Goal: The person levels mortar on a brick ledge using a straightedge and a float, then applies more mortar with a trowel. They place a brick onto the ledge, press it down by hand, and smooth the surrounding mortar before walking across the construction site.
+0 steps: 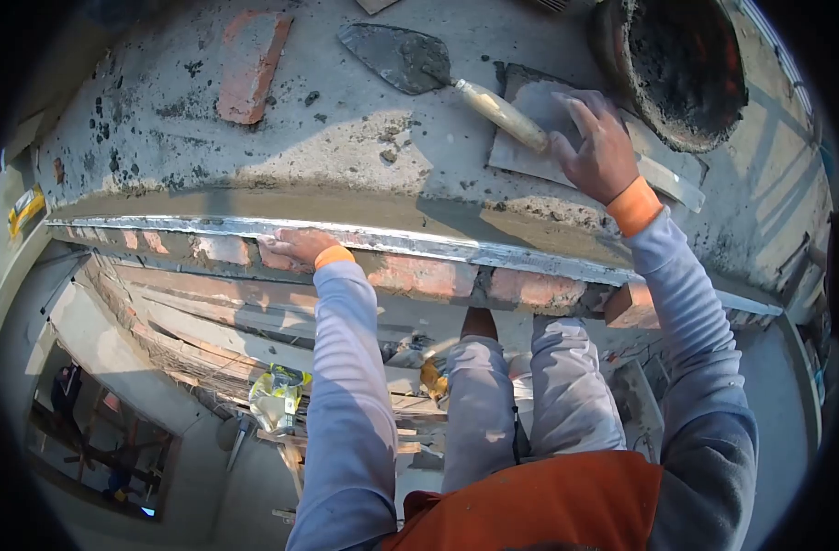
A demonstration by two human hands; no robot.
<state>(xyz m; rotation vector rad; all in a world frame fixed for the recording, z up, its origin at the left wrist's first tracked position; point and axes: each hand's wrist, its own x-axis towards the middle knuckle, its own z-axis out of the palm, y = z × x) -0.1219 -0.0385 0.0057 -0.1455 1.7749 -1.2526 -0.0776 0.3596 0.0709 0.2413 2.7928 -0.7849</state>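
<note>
A long metal straightedge (410,241) runs along the edge of the brick ledge, beside a band of smooth grey mortar (346,204). My left hand (298,248) is closed at the bar's lower edge, against the brick face. Farther right, my right hand (598,147) reaches over a flat grey board (520,158), fingers stretched out and apart. Its thumb is right by the end of the wooden handle of a trowel (401,60), whose mortar-smeared blade points away to the left. A pale strip (669,182) lies beside the board, near my right wrist.
A mortar-caked bucket (681,73) stands at the upper right. One flat brick (252,69) lies on the slab among mortar crumbs; another brick (630,306) sits at the ledge near my right forearm. Below are scaffold planks, a plastic bag (277,397) and an opening with a person (66,390) beyond.
</note>
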